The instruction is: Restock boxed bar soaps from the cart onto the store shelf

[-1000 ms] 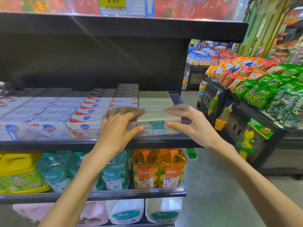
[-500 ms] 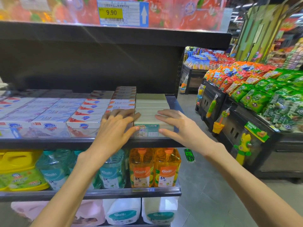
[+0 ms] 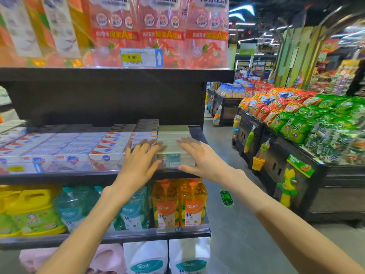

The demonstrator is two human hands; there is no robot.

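- Soap boxes (image 3: 171, 144), the pale green ones, sit in a stack at the right end of the middle shelf (image 3: 59, 177); the front box shows its teal label just between my two hands.
- My left hand (image 3: 138, 162) lies flat with straight fingers, palm down, against the left side and top of that stack; it holds nothing, only presses.
- My right hand (image 3: 199, 157) is spread flat too, fingers straight over the stack's right top, thumb low along the front corner of the stack; nothing is pinched.
- Both hands are blurred at the fingertips, so I cannot tell how firmly they bear down.
- Just left of the stack stands a taller column of red and white boxes (image 3: 147, 128), and beyond it rows of blue and white boxes (image 3: 69, 143) run further left along the shelf.
- Judging by this, the green stack is already set in its place at the shelf's front edge, and I am only squaring it up.
- Behind the stack, the shelf looks filled toward the back, though the dark rear is hard to read.
- No cart is in view, so how many boxes are left to bring I cannot say.
- Below the stack stand orange bottles (image 3: 179, 203); above it hang pink packs (image 3: 158, 30) with a price tag (image 3: 141, 57).
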